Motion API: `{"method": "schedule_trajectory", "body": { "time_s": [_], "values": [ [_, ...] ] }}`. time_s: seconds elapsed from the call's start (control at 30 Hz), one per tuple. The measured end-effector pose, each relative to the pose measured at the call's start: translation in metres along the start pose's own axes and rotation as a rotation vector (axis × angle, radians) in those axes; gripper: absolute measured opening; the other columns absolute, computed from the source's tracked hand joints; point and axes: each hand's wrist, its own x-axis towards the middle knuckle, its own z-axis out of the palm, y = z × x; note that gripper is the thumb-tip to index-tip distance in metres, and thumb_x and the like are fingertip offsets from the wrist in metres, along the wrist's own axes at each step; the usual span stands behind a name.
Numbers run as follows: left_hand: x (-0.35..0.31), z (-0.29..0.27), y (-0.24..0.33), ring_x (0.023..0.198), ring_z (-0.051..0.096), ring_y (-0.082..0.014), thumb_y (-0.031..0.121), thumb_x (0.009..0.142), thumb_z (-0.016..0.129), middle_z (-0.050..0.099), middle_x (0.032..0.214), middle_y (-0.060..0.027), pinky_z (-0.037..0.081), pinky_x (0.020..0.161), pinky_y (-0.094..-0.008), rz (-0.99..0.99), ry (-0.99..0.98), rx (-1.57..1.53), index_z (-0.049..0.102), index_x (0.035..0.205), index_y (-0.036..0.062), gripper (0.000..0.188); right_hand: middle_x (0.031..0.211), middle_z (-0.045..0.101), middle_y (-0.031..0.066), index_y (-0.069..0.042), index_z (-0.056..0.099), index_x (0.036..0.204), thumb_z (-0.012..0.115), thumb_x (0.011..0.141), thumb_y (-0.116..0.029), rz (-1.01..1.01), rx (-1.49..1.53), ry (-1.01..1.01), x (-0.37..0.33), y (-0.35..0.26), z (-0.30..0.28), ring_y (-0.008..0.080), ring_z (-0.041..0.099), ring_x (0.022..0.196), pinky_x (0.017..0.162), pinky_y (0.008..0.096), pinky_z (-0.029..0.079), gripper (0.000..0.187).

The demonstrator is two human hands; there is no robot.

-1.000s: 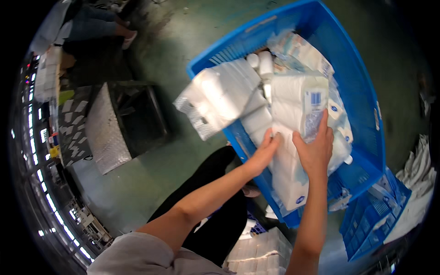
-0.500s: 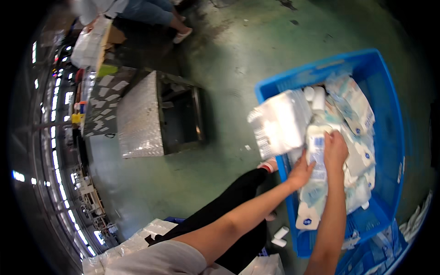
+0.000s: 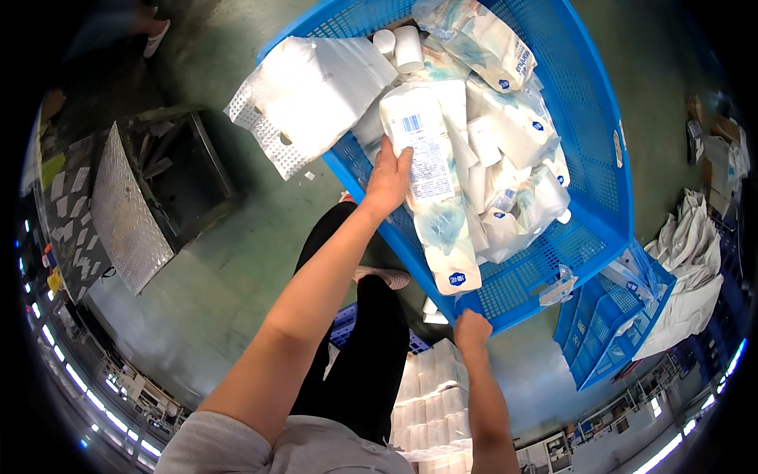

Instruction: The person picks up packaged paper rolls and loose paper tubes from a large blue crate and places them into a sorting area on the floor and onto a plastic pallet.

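A long white plastic pack (image 3: 430, 170) with blue print and a barcode lies across other packs inside a blue crate (image 3: 584, 158). My left hand (image 3: 387, 182) grips the pack's left edge, its thumb on the printed face. At the crate's near corner, my right hand (image 3: 474, 328) is closed into a fist. What it holds, if anything, is hidden, though pale blue film or rim shows just above it. Around the pack lie crumpled printed packs (image 3: 513, 118) and white paper rolls (image 3: 408, 49). A clear-wrapped white bundle (image 3: 316, 99) rests over the crate's left rim.
Left on the green floor stands an open dark box with a metal-patterned side panel (image 3: 130, 205). Stacked white packs (image 3: 430, 395) stand below my right arm. A smaller blue crate (image 3: 616, 324) and a pale cloth heap (image 3: 683, 268) lie right. Another person's foot (image 3: 157, 37) shows top left.
My view has turned and come closer to the crate. My right hand has left the pack's upper part and moved down to the crate's near corner; my left hand stays on the pack.
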Motion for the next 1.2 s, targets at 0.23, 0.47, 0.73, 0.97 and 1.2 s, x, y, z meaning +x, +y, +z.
{"method": "schedule_trajectory", "body": {
  "time_s": [0.23, 0.47, 0.73, 0.97, 1.2],
  "values": [
    [-0.059, -0.011, 0.033, 0.094, 0.053, -0.0315, -0.004, 0.065, 0.059, 0.048, 0.117, -0.0147, 0.048, 0.077, -0.0374, 0.779, -0.242, 0.734, 0.053, 0.111, 0.0033, 0.048, 0.12, 0.044, 0.0236, 0.001, 0.039, 0.123, 0.066, 0.071, -0.022, -0.375, 0.224, 0.547, 0.068, -0.096, -0.12, 0.0367, 0.048, 0.103, 0.084, 0.0452, 0.043, 0.063],
    [-0.047, -0.011, 0.043, 0.096, 0.049, -0.0215, 0.011, 0.072, 0.059, 0.045, 0.117, -0.0077, 0.045, 0.074, -0.0311, 1.09, -0.577, 1.109, 0.053, 0.104, 0.0097, 0.032, 0.097, 0.048, 0.0169, 0.005, 0.038, 0.114, 0.069, 0.059, -0.001, -0.358, 0.258, 0.462, 0.106, -0.097, -0.11, 0.0328, 0.054, 0.09, 0.065, 0.0358, 0.052, 0.063],
    [-0.052, 0.001, 0.029, 0.088, 0.05, -0.0198, 0.007, 0.064, 0.06, 0.048, 0.095, -0.0045, 0.048, 0.067, -0.028, 1.116, -0.644, 1.262, 0.055, 0.09, 0.0064, 0.026, 0.082, 0.058, 0.0179, 0.002, 0.053, 0.105, 0.062, 0.066, -0.002, -0.389, 0.207, 0.213, 0.112, -0.065, -0.114, 0.0337, 0.062, 0.078, 0.066, 0.0363, 0.052, 0.04],
    [-0.059, -0.031, 0.045, 0.072, 0.055, -0.0199, 0.005, 0.063, 0.058, 0.05, 0.076, -0.0056, 0.048, 0.055, -0.0308, 1.039, -0.784, 1.096, 0.051, 0.076, 0.0062, 0.015, 0.09, 0.063, 0.0225, -0.003, 0.067, 0.089, 0.052, 0.07, -0.003, -0.057, 0.472, 0.368, 0.166, 0.015, -0.102, 0.0385, 0.06, 0.084, 0.076, 0.0436, 0.048, 0.024],
    [-0.067, 0.013, 0.085, 0.078, 0.054, -0.0234, 0.003, 0.062, 0.058, 0.051, 0.081, -0.0096, 0.05, 0.061, -0.0315, 1.068, -0.665, 0.752, 0.05, 0.078, 0.0031, 0.018, 0.101, 0.062, 0.0205, -0.003, 0.063, 0.105, 0.052, 0.073, -0.005, 0.194, 0.564, 0.253, 0.173, 0.052, -0.078, 0.0343, 0.059, 0.095, 0.082, 0.0403, 0.046, 0.034]
  ]
}}
